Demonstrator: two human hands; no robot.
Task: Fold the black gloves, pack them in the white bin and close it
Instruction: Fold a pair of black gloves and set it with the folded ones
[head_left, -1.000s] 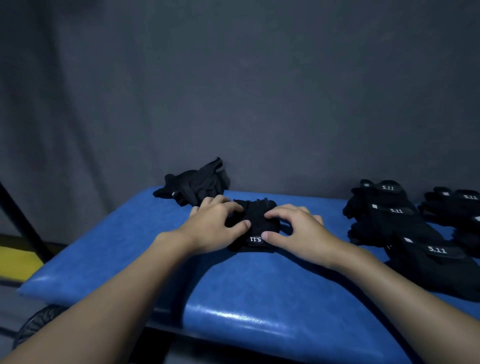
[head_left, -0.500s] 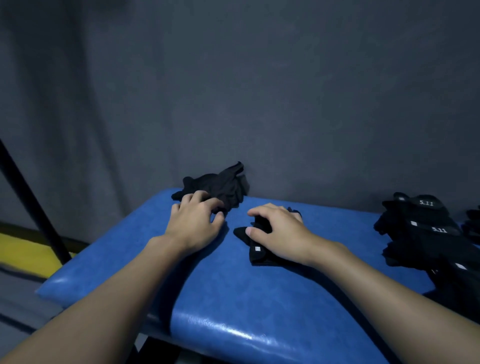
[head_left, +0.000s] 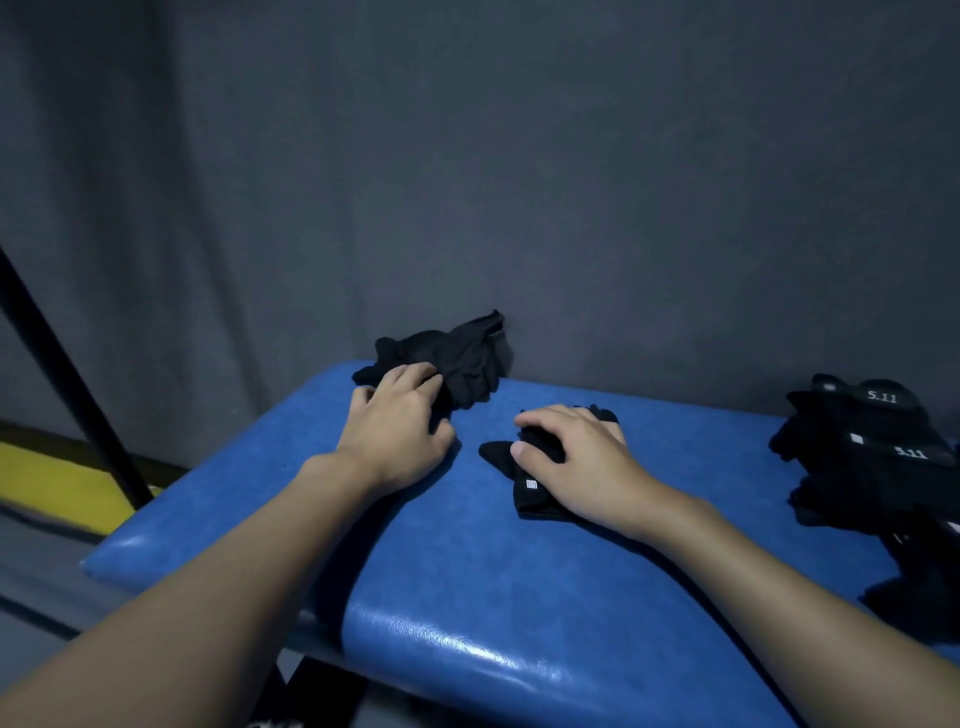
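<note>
Presently our left hand (head_left: 400, 431) lies on a crumpled glove (head_left: 462, 358), grip unclear; our right hand (head_left: 576, 457) curls round the folded glove (head_left: 535, 493) beneath it. Further right, we read "5.11" on stacked gloves (head_left: 872, 457).

I take this for a staged work corner: grey cloth backdrop (head_left: 571, 182), blue padded bench (head_left: 519, 597), yellow floor stripe (head_left: 52, 478).

Black gloves, three lots on blue bench (head_left: 519, 597).
Folded glove (head_left: 530, 488) centre, lying flat; crumpled gloves (head_left: 467, 358) heaped at rear edge; stacked gloves (head_left: 872, 467) right, logos up.
</note>
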